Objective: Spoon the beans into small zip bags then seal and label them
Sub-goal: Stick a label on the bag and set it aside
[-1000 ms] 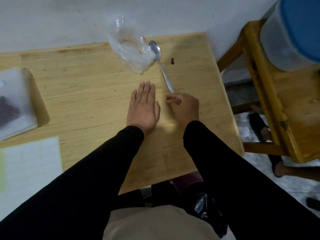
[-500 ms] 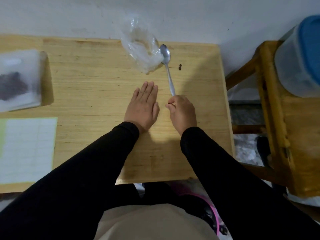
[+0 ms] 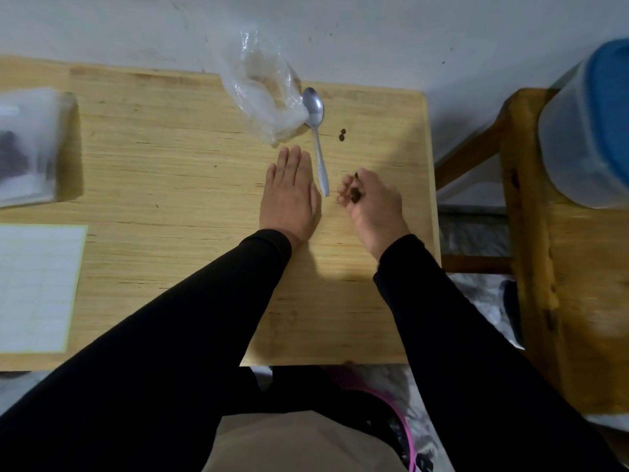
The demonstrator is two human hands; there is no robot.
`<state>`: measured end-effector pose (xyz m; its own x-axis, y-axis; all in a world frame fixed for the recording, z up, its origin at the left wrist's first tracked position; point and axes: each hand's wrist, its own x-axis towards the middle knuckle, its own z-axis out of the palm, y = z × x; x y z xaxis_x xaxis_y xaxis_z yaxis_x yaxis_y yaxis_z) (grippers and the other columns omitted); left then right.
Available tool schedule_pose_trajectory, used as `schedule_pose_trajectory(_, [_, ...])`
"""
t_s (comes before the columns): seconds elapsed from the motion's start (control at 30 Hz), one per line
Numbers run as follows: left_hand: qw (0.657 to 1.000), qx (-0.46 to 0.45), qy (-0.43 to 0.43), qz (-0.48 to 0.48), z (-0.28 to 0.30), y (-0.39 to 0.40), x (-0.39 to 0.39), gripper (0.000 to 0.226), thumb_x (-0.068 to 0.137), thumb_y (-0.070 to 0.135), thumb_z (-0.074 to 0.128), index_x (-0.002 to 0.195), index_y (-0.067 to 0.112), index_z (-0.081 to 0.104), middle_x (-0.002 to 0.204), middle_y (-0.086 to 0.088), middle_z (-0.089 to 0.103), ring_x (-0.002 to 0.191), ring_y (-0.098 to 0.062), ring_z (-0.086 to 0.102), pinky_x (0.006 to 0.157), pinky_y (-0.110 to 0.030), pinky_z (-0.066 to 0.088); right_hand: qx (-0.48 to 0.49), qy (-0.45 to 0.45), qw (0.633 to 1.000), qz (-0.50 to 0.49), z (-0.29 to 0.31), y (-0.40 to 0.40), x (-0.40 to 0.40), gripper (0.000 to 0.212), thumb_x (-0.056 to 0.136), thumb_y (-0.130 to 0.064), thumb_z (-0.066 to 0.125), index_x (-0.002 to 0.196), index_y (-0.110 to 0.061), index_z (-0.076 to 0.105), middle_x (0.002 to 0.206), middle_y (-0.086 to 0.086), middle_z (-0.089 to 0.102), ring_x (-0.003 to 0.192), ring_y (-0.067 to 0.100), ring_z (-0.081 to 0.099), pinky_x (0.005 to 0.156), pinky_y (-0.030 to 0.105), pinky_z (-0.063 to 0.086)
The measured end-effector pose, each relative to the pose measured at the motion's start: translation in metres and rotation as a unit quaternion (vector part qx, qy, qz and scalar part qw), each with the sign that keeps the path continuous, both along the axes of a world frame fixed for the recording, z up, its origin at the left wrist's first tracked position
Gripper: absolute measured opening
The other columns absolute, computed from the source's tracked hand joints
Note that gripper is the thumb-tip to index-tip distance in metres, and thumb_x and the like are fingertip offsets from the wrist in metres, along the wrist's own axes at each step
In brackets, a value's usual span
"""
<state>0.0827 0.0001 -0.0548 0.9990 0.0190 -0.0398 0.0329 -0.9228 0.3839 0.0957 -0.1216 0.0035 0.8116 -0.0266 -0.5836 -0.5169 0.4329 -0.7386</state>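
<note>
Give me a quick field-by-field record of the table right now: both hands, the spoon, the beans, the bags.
left hand: flat on the table, palm down
right hand: fingers curled round a few dark beans
spoon: lying on the table between the hands, bowl against the clear bag
clear bag: crumpled by the wall, looks nearly empty
loose beans: two, right of the spoon
filled bag: far left
label sheet: near left

left hand (image 3: 289, 195) flat (right hand (image 3: 371, 202) curled)
</note>
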Motion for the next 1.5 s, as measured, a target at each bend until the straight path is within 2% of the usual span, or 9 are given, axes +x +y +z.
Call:
schedule_pose_trajectory(0.23, [0.999, 0.001, -0.029, 0.019, -0.002, -0.001, 0.002, 0.060, 0.092, 0.028, 0.020, 0.147, 0.004, 0.027, 0.155, -0.014, 0.022, 0.146, -0.026, 0.012, 0.117, -0.037, 0.004, -0.289, -0.099, 0.945, 0.115, -0.014, -0.016, 0.050, 0.016, 0.090, -0.019, 0.056, 0.079, -0.024, 0.066, 0.061, -0.014, 0.053, 0.059, 0.002, 0.047, 0.061, 0.020, 0.044])
schedule_pose_trajectory(0.33, [0.999, -0.004, -0.034, 0.022, 0.000, -0.002, 0.002, 0.060, 0.091, 0.028, 0.021, 0.146, 0.003, 0.029, 0.154, -0.015, 0.025, 0.145, -0.027, 0.015, 0.117, -0.038, 0.006, -0.431, -0.166, 0.870, 0.175, -0.022, -0.011, 0.066, 0.020, 0.090, -0.023, 0.059, 0.104, -0.015, 0.071, 0.104, -0.003, 0.071, 0.096, 0.005, 0.061, 0.090, 0.018, 0.046])
schedule_pose_trajectory(0.57, [0.999, -0.003, -0.035, 0.025, 0.002, -0.004, 0.002, 0.058, 0.091, 0.026, 0.026, 0.144, 0.001, 0.033, 0.152, -0.017, 0.029, 0.144, -0.029, 0.019, 0.117, -0.039, 0.010, -0.499, -0.231, 0.813, 0.191, -0.032, -0.004, 0.080, 0.022, 0.084, -0.013, 0.067, 0.104, -0.006, 0.072, 0.108, 0.008, 0.071, 0.101, 0.015, 0.064, 0.087, 0.014, 0.045])
schedule_pose_trajectory(0.83, [0.999, -0.002, -0.038, 0.029, 0.000, -0.004, 0.003, 0.057, 0.092, 0.024, 0.028, 0.143, 0.001, 0.033, 0.151, -0.017, 0.030, 0.144, -0.029, 0.021, 0.117, -0.040, 0.011, -0.582, -0.249, 0.728, 0.264, -0.040, -0.002, 0.077, 0.023, 0.096, -0.017, 0.049, 0.103, -0.002, 0.065, 0.102, 0.013, 0.064, 0.099, 0.027, 0.057, 0.086, 0.037, 0.048])
schedule_pose_trajectory(1.0, [0.999, -0.001, -0.038, 0.027, -0.001, -0.004, 0.003, 0.057, 0.092, 0.025, 0.027, 0.144, 0.002, 0.031, 0.153, -0.016, 0.028, 0.144, -0.028, 0.019, 0.118, -0.040, 0.010, -0.500, -0.221, 0.820, 0.172, -0.038, -0.003, 0.074, 0.020, 0.096, -0.015, 0.046, 0.091, -0.007, 0.063, 0.095, 0.009, 0.064, 0.092, 0.019, 0.058, 0.080, 0.026, 0.046])
schedule_pose_trajectory(1.1, [0.999, 0.000, -0.037, 0.027, -0.001, -0.004, 0.003, 0.057, 0.092, 0.025, 0.026, 0.145, 0.002, 0.031, 0.153, -0.016, 0.027, 0.144, -0.028, 0.018, 0.118, -0.039, 0.009, -0.256, -0.095, 0.958, 0.091, -0.027, -0.003, 0.076, 0.022, 0.094, -0.013, 0.041, 0.075, -0.013, 0.054, 0.078, 0.004, 0.054, 0.065, 0.012, 0.051, 0.058, 0.025, 0.044])
schedule_pose_trajectory(1.17, [0.999, 0.002, -0.034, 0.027, -0.002, -0.004, 0.003, 0.058, 0.092, 0.026, 0.025, 0.145, 0.002, 0.030, 0.153, -0.016, 0.027, 0.145, -0.028, 0.017, 0.118, -0.039, 0.008, -0.097, -0.044, 0.994, 0.028, -0.018, -0.005, 0.076, 0.024, 0.089, -0.002, 0.038, 0.071, -0.009, 0.051, 0.068, 0.005, 0.053, 0.055, 0.013, 0.049, 0.049, 0.025, 0.041])
schedule_pose_trajectory(1.33, [0.999, 0.002, -0.036, 0.031, -0.001, -0.004, 0.003, 0.059, 0.092, 0.027, 0.023, 0.145, 0.002, 0.031, 0.153, -0.016, 0.027, 0.144, -0.028, 0.017, 0.117, -0.038, 0.007, -0.180, -0.095, 0.976, 0.081, -0.018, -0.014, 0.083, 0.016, 0.091, -0.011, 0.051, 0.085, -0.011, 0.066, 0.066, 0.000, 0.056, 0.055, 0.007, 0.048, 0.048, 0.016, 0.039])
schedule_pose_trajectory(1.5, [0.999, 0.000, -0.033, 0.029, -0.002, -0.003, 0.003, 0.059, 0.092, 0.027, 0.023, 0.145, 0.002, 0.030, 0.153, -0.016, 0.026, 0.145, -0.028, 0.017, 0.118, -0.040, 0.008, -0.415, -0.156, 0.880, 0.170, -0.028, -0.011, 0.093, 0.025, 0.087, -0.018, 0.064, 0.111, -0.011, 0.069, 0.113, 0.002, 0.069, 0.096, 0.001, 0.056, 0.079, 0.000, 0.041])
